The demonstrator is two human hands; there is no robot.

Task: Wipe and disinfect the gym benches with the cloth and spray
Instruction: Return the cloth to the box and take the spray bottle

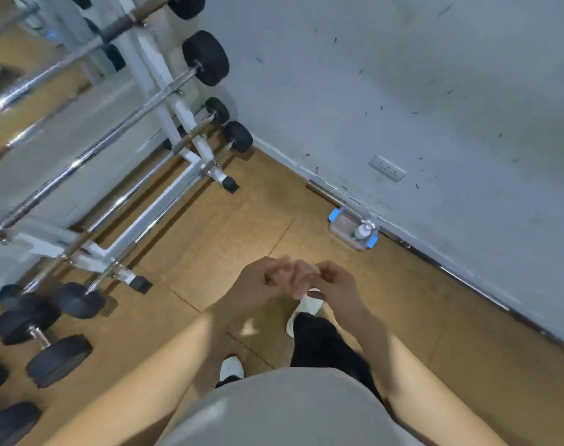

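Observation:
My left hand [261,281] and my right hand [337,283] meet in front of me at waist height, fingers curled and touching each other. I see nothing held in either hand, though the fingers are blurred. A clear plastic box with blue clips [340,225] stands on the floor against the wall, ahead and to the right of my hands. A small white-topped bottle [362,230] stands upright in it. No cloth and no bench is in view.
A white rack [177,111] loaded with chrome barbells fills the left side. Black dumbbells [42,336] lie on the brown floor at the lower left. A grey scuffed wall with a socket [387,168] runs along the right. My feet in white shoes [306,312] are below.

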